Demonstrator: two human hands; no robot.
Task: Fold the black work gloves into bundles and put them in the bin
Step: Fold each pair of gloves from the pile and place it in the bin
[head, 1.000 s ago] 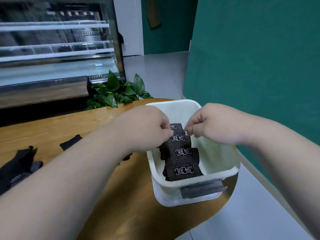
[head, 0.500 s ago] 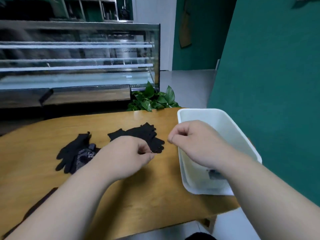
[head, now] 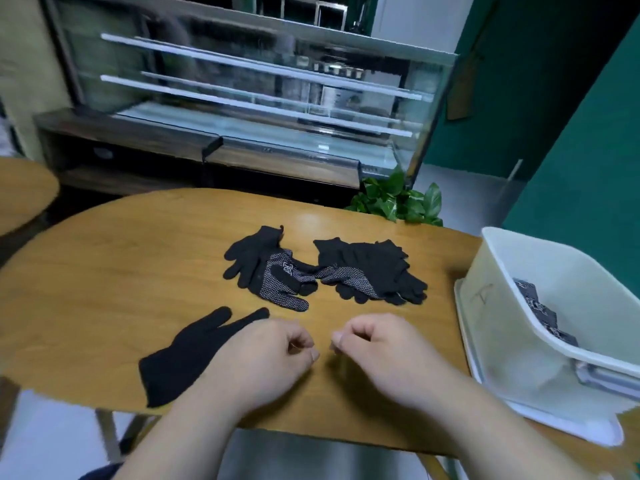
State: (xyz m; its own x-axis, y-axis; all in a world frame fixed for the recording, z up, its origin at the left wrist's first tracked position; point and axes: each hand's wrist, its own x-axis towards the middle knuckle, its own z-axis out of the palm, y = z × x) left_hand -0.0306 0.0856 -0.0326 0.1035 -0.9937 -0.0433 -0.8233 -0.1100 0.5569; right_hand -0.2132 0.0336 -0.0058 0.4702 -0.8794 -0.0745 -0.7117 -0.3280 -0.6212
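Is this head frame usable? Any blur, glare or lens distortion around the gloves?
Head view: usable; the loose gloves show their white dots clearly. Head view: the display case behind is smeared, the table edge bows from the wide lens, and a soft sheen lies beyond the gloves.

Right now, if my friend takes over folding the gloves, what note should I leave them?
Left hand: fingers curled, grip empty, above the wooden table by the flat black glove.
Right hand: fingers curled, grip empty, above the table.
Loose black gloves lie in two heaps mid-table. The white bin stands at the table's right end.
Done: some folded glove bundles sit in the bin.
Left: fold the flat glove and both heaps, then put them in the bin.
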